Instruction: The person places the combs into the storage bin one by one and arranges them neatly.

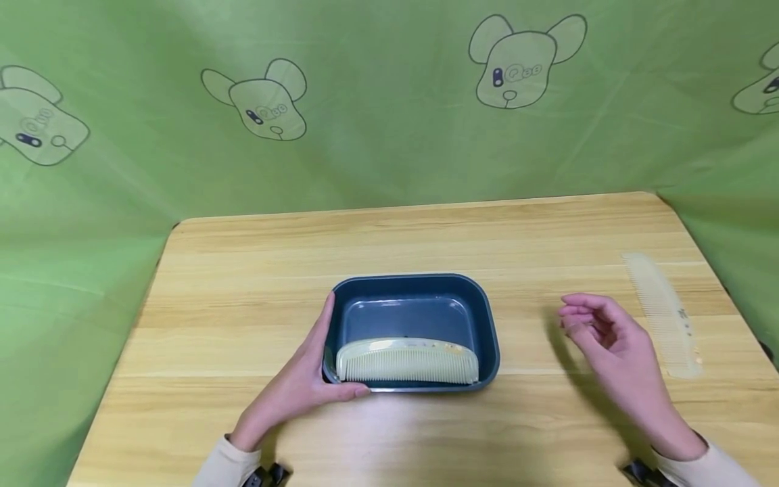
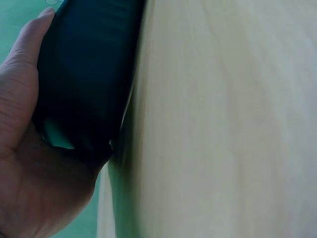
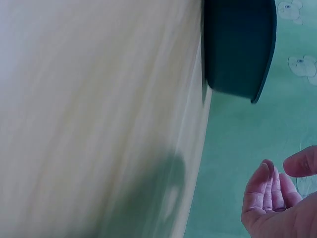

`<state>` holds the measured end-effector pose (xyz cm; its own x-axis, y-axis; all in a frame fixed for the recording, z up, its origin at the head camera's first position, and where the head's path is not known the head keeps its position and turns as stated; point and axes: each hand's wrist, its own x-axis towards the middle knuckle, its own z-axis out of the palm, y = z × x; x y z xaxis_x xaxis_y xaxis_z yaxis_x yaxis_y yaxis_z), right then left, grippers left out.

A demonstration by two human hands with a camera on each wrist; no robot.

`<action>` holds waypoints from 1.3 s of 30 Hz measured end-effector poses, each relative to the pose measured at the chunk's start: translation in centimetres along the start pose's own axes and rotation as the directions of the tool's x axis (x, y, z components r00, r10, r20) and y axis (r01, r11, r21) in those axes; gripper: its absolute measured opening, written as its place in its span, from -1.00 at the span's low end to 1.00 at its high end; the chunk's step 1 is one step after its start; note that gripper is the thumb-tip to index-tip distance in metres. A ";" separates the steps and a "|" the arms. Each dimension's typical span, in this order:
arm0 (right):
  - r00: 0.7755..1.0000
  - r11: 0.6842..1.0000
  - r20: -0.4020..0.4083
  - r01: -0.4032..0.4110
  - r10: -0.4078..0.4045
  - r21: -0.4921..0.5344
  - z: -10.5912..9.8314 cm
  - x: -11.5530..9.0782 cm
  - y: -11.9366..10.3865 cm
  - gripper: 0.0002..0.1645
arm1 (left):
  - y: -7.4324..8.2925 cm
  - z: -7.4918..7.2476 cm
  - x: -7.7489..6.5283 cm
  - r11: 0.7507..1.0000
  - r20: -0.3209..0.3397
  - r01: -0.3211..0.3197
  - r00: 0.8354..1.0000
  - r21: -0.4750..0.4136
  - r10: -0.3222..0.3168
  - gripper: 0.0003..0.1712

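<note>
A dark blue rectangular container (image 1: 398, 312) sits on the table in the head view. Inside it, along the near wall, lies a pale cream comb (image 1: 408, 362), teeth toward me. My left hand (image 1: 297, 379) grips the container's near left corner, thumb along the front wall and fingers at the left side. The left wrist view shows this hand (image 2: 29, 129) against the container's wall (image 2: 89, 64). To the right, my right hand (image 1: 617, 348) is raised over the table with loosely bent fingers and holds nothing. Beside it, a second, translucent pale comb (image 1: 665, 314) lies on the table.
The wooden table (image 1: 255, 270) has its far edge against a green cloth (image 1: 389, 162) printed with cartoon animal heads. More of this cloth hangs at the left and right sides. Dark wrist devices show at both cuffs.
</note>
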<state>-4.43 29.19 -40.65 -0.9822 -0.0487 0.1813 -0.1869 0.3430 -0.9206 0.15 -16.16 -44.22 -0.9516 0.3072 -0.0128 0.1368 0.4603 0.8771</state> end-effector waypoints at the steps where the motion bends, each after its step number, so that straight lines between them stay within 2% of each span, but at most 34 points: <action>1: 1.000 1.000 -0.006 -0.004 0.004 -0.018 -0.2 0.0 0.1 -0.62 | 0.0 0.0 0.0 1.000 0.001 0.001 1.000 -0.001 -0.001 0.72; 8: 0.999 0.989 -0.018 -0.033 0.031 -0.143 -2.3 -0.6 1.7 -0.58 | -0.1 0.0 -0.1 1.000 0.007 -0.001 1.000 0.007 0.001 0.72; 15: 0.998 0.983 -0.027 -0.066 0.062 -0.171 -3.8 -0.8 2.8 -0.60 | 0.0 -0.1 -0.2 1.000 0.011 0.009 1.000 0.000 -0.009 0.71; 24: 0.992 0.963 -0.102 -0.103 0.080 -0.248 -5.7 -0.6 3.0 -0.61 | 0.1 -0.1 -0.1 1.000 0.017 0.012 1.000 0.010 -0.012 0.71; 33: 0.983 0.911 -0.129 -0.171 0.131 -0.376 -8.1 0.5 3.7 -0.51 | 0.0 -0.1 0.0 1.000 0.015 0.009 1.000 0.003 -0.009 0.71; 39: 0.975 0.841 -0.070 -0.219 0.212 -0.495 -9.8 1.2 4.1 -0.24 | 0.0 -0.1 0.0 1.000 0.013 0.014 1.000 0.005 -0.014 0.70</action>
<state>-6.21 39.69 -40.81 -0.9958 0.0910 0.0054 0.0663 0.7635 -0.6424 0.12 -16.25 -44.12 -0.9499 0.3111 -0.0311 0.1249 0.4686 0.8746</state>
